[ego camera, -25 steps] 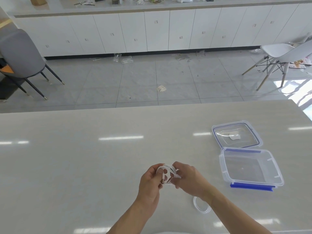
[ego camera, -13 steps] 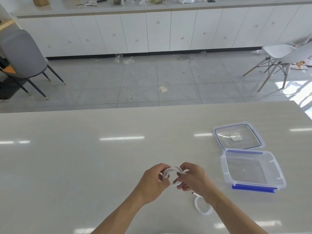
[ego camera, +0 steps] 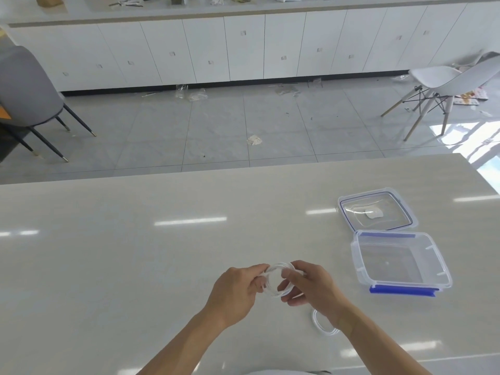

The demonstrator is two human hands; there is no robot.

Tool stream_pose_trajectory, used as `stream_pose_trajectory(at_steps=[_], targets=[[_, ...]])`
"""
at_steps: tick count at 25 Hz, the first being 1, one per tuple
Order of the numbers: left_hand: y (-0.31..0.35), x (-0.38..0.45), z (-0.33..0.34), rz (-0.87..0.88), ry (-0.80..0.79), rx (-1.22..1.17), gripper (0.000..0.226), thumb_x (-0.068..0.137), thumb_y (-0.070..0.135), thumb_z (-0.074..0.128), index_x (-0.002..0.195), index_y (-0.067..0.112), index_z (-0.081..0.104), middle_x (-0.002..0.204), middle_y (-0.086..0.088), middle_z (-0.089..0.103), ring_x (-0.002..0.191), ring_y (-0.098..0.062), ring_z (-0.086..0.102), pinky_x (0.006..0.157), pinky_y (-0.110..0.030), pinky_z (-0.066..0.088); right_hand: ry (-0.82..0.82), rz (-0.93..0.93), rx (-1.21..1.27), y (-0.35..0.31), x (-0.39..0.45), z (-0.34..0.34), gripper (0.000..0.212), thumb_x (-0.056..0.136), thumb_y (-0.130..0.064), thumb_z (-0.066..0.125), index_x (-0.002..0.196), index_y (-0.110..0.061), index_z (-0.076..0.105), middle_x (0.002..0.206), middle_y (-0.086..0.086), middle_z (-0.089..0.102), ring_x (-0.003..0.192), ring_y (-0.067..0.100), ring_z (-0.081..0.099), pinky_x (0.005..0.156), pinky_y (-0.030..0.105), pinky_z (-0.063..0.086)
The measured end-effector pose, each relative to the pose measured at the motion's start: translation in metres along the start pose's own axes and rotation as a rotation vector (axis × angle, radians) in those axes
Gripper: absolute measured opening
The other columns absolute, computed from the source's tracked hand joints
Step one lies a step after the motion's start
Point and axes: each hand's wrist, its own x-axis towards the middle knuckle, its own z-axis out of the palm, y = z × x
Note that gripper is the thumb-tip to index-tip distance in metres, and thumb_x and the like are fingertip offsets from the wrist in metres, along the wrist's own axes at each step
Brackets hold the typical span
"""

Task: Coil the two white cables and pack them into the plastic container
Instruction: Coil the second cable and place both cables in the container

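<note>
Gripping coiled cable (ego camera: 278, 280) — left hand (ego camera: 235, 290) pinching 9 o'clock side, right hand (ego camera: 311, 286) 3 o'clock side; second cable (ego camera: 323, 324) on desk (ego camera: 135, 239); container (ego camera: 400, 262) at 3 o'clock — uncovered.

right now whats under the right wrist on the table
A loop of white cable lies on the table beneath the right hand's wrist. Only its left arc shows; the forearm covers the rest.
</note>
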Motion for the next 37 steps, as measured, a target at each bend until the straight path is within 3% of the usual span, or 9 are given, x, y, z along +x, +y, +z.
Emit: stream_pose_trajectory(at_steps=[3,6,9,13,18,22,26,29,37], targets=[[-0.006,-0.001,-0.009,-0.164,-0.038,-0.381,0.029,0.099,0.014,0.056,0.106,0.036,0.074,0.088,0.015,0.079,0.086,-0.002,0.074,0.082,-0.036,0.061,-0.008,-0.021,0.062,0.003,-0.005,-0.002,0.029,0.103,-0.021,0.054,0.085,-0.003,0.069,0.082,0.01,0.075,0.069,0.025,0.073,0.066,0.035,0.063],[-0.011,-0.002,-0.008,-0.152,-0.115,-0.39,0.024,0.097,0.021,0.059,0.116,0.03,0.072,0.099,0.007,0.078,0.093,-0.01,0.073,0.081,-0.034,0.062,-0.008,-0.031,0.073,0.005,-0.011,-0.001,0.031,0.104,-0.023,0.053,0.083,-0.005,0.069,0.085,0.011,0.074,0.073,0.026,0.074,0.069,0.036,0.064],[-0.009,-0.002,-0.003,-0.18,-0.167,-0.589,0.026,0.095,0.031,0.062,0.121,0.03,0.067,0.106,0.005,0.075,0.098,-0.011,0.071,0.075,-0.028,0.062,-0.041,-0.025,0.075,0.009,-0.016,0.007,0.03,0.104,-0.026,0.053,0.086,-0.01,0.071,0.09,0.01,0.076,0.079,0.025,0.075,0.072,0.036,0.064],[-0.009,0.001,0.003,-0.246,-0.232,-0.843,0.019,0.094,0.022,0.065,0.112,0.025,0.071,0.104,0.0,0.079,0.096,-0.019,0.074,0.076,-0.03,0.061,-0.002,0.005,0.157,0.019,-0.027,0.01,0.028,0.102,-0.029,0.056,0.09,-0.011,0.073,0.094,0.01,0.077,0.082,0.025,0.075,0.071,0.034,0.063],[0.002,0.012,0.023,-0.298,-0.26,-0.829,0.012,0.089,0.019,0.069,0.1,0.018,0.065,0.096,-0.002,0.081,0.087,-0.015,0.075,0.07,-0.029,0.059,0.232,0.023,0.223,0.036,-0.035,0.001,0.017,0.095,-0.024,0.069,0.105,-0.011,0.072,0.089,0.011,0.078,0.074,0.024,0.076,0.071,0.036,0.063],[0.021,0.018,0.045,-0.333,-0.276,-0.836,0.01,0.087,0.019,0.069,0.09,0.015,0.06,0.093,-0.006,0.081,0.067,-0.007,0.067,0.068,-0.031,0.058,0.346,0.046,0.214,0.048,-0.04,-0.019,0.014,0.092,-0.018,0.072,0.102,-0.009,0.073,0.093,0.015,0.079,0.077,0.026,0.076,0.071,0.035,0.062],[0.045,0.035,0.067,-0.335,-0.278,-0.842,0.009,0.085,0.017,0.071,0.089,0.013,0.064,0.093,-0.006,0.08,0.066,-0.008,0.067,0.072,-0.033,0.06,0.382,0.031,0.187,0.055,-0.038,-0.06,0.011,0.09,-0.016,0.074,0.098,-0.008,0.074,0.088,0.015,0.08,0.079,0.031,0.078,0.069,0.036,0.063],[0.073,0.055,0.09,-0.355,-0.236,-0.863,0.004,0.085,0.013,0.071,0.087,0.012,0.068,0.084,-0.002,0.078,0.07,-0.012,0.067,0.074,-0.035,0.061,0.369,0.004,0.183,0.057,-0.036,-0.104,0.009,0.089,-0.016,0.075,0.097,-0.011,0.075,0.084,0.011,0.08,0.073,0.026,0.078,0.063,0.03,0.064],[0.151,0.113,0.155,-0.415,-0.111,-0.72,0.007,0.08,0.014,0.076,0.08,0.014,0.068,0.069,0.002,0.072,0.063,-0.016,0.061,0.062,-0.028,0.058,0.422,-0.016,0.172,0.067,-0.027,-0.218,0.014,0.084,-0.009,0.076,0.095,-0.018,0.074,0.09,0.008,0.077,0.072,0.025,0.078,0.055,0.022,0.058]])
